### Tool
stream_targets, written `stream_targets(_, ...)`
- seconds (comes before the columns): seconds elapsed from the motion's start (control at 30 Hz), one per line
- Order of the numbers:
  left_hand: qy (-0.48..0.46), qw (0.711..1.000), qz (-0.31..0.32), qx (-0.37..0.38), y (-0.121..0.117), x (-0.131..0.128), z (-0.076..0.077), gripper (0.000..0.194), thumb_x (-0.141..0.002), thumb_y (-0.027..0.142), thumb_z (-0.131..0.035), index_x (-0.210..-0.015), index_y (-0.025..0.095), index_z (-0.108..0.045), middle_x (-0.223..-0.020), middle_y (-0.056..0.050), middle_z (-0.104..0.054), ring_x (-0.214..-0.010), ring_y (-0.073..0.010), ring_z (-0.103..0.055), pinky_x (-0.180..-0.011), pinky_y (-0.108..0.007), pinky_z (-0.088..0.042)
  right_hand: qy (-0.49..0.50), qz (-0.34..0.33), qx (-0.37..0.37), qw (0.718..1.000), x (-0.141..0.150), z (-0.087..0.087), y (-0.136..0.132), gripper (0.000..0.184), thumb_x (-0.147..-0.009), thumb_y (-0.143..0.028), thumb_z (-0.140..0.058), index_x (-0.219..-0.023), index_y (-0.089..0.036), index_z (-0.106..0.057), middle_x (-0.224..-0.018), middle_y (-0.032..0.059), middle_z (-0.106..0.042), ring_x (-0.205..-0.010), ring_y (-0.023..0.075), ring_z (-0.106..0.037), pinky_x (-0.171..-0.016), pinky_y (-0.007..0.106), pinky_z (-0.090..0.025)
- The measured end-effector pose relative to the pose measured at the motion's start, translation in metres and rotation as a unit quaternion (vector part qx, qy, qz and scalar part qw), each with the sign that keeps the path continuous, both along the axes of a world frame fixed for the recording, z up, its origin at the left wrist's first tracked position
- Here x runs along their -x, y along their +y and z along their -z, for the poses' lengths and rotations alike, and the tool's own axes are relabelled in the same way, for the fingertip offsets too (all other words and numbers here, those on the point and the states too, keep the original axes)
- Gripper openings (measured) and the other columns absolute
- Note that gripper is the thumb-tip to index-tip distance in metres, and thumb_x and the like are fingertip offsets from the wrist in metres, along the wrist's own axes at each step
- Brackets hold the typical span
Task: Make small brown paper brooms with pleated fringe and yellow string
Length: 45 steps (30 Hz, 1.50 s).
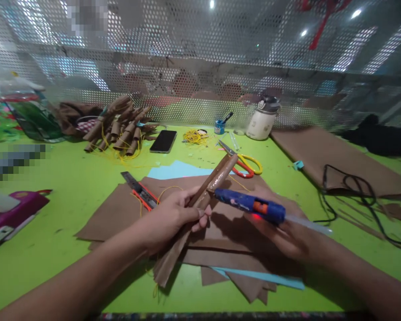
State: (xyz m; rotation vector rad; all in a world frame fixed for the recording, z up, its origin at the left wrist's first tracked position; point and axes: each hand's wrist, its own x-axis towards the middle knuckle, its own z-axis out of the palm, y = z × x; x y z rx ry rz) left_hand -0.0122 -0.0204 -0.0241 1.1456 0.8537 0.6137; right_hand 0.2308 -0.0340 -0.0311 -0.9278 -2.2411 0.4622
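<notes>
My left hand (177, 214) is closed around a partly rolled tube of brown paper (217, 178), which slants up to the right. Shiny glue shows along its upper part. In my right hand (280, 227) is a blue glue gun (243, 203), its nozzle at the paper roll and a clear glue stick (309, 224) poking out of its back end. Beneath both hands lie brown paper sheets (107, 214) with light blue paper (177, 169) under them. A box cutter (140, 191) rests left of my left hand. Scissors (249, 165) with red and yellow handles lie beyond the roll.
Several tied paper rolls (116, 129) are piled at the back left, beside a phone (163, 141) and yellow string (195, 137). A white bottle (262, 119) stands by the perforated screen (194, 67). At right are folded brown paper (337, 156) and a black cable (364, 191); at left, a purple power strip (16, 214).
</notes>
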Motion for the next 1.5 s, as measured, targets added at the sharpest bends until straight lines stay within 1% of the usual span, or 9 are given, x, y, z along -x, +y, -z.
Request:
stream_targets(0.1,0.006,1.0,0.001,-0.007,0.001,0.001,0.0,0.041,-0.079,0.01,-0.052,-0.119,0.016,-0.051,-0.069,0.002,-0.051,-0.055,-0.0061,-0.04,-0.053,-0.02,-0.031,-0.03,-0.049,0.034,0.998,0.004,0.0,-0.006,0.019,-0.086,-0.017,-0.05,-0.104,-0.02,-0.056,-0.098,0.0066,-0.064,-0.087,0.0202,-0.061,-0.081,0.034,-0.05)
stream_targets(0.2,0.009,1.0,-0.002,-0.003,0.001,0.003,-0.001,0.051,-0.078,0.01,-0.052,-0.128,0.018,-0.046,-0.067,0.002,-0.053,-0.055,-0.0066,-0.04,-0.052,-0.019,-0.03,-0.029,-0.059,0.02,0.998,0.004,0.004,-0.007,0.017,-0.086,-0.016,-0.049,-0.1,-0.02,-0.058,-0.096,0.0054,-0.066,-0.085,0.0193,-0.062,-0.079,0.032,-0.051)
stream_targets(0.4,-0.024,1.0,0.009,-0.009,0.0,0.002,-0.001,0.029,-0.077,0.008,-0.053,-0.105,0.014,-0.058,-0.075,-0.001,-0.053,-0.059,-0.0062,-0.043,-0.055,-0.02,-0.032,0.004,0.018,0.035,0.999,0.002,0.011,-0.004,0.015,-0.087,-0.024,-0.051,-0.101,-0.023,-0.056,-0.091,0.0055,-0.065,-0.082,0.0211,-0.061,-0.072,0.032,-0.052)
stream_targets(0.6,-0.016,1.0,0.006,0.006,-0.001,0.002,0.0,0.045,-0.077,0.009,-0.054,-0.122,0.018,-0.052,-0.071,0.001,-0.052,-0.058,-0.0067,-0.042,-0.056,-0.019,-0.032,-0.022,-0.03,0.06,0.997,0.004,0.007,-0.004,0.013,-0.087,-0.022,-0.049,-0.098,-0.022,-0.057,-0.09,0.0053,-0.064,-0.081,0.0203,-0.06,-0.073,0.032,-0.051)
stream_targets(0.77,-0.01,1.0,0.005,0.005,-0.002,0.0,-0.002,0.04,-0.077,0.012,-0.056,-0.116,0.016,-0.053,-0.074,0.0,-0.053,-0.058,-0.0075,-0.043,-0.056,-0.022,-0.034,-0.01,0.067,-0.007,0.998,-0.005,0.016,0.006,0.01,-0.087,-0.028,-0.052,-0.093,-0.022,-0.057,-0.082,0.0036,-0.063,-0.074,0.0202,-0.06,-0.069,0.032,-0.051)
stream_targets(0.9,-0.004,1.0,0.008,0.0,-0.002,0.0,-0.001,0.025,-0.078,0.014,-0.054,-0.103,0.014,-0.055,-0.069,0.0,-0.052,-0.057,-0.0081,-0.043,-0.055,-0.022,-0.033,-0.002,0.102,-0.054,0.993,-0.008,0.024,0.012,0.025,-0.089,-0.029,-0.051,-0.113,-0.023,-0.055,-0.104,0.0071,-0.064,-0.09,0.0234,-0.061,-0.082,0.036,-0.05)
stream_targets(1.0,-0.007,1.0,0.0,0.004,-0.003,0.0,0.0,0.027,-0.077,0.013,-0.055,-0.105,0.014,-0.055,-0.071,0.0,-0.052,-0.058,-0.0079,-0.044,-0.055,-0.022,-0.034,0.001,0.101,-0.059,0.993,-0.005,0.023,0.015,0.03,-0.09,-0.029,-0.05,-0.119,-0.024,-0.052,-0.11,0.0083,-0.062,-0.096,0.0244,-0.061,-0.083,0.036,-0.049)
stream_targets(1.17,-0.032,0.999,-0.024,0.015,-0.004,-0.001,0.0,0.05,-0.075,0.01,-0.057,-0.124,0.019,-0.048,-0.083,-0.001,-0.053,-0.059,-0.0062,-0.044,-0.056,-0.02,-0.036,0.047,0.124,-0.082,0.988,-0.008,0.019,0.022,0.014,-0.089,-0.026,-0.05,-0.101,-0.021,-0.056,-0.087,0.0049,-0.064,-0.076,0.0202,-0.062,-0.066,0.029,-0.05)
stream_targets(1.5,-0.037,0.999,-0.019,0.016,-0.004,-0.004,0.002,0.026,-0.074,0.012,-0.058,-0.1,0.013,-0.056,-0.069,0.001,-0.052,-0.053,-0.0058,-0.042,-0.051,-0.02,-0.033,0.043,0.212,-0.126,0.968,-0.02,0.02,0.037,0.008,-0.086,-0.03,-0.051,-0.085,-0.023,-0.056,-0.073,0.0045,-0.065,-0.066,0.0227,-0.062,-0.059,0.032,-0.049)
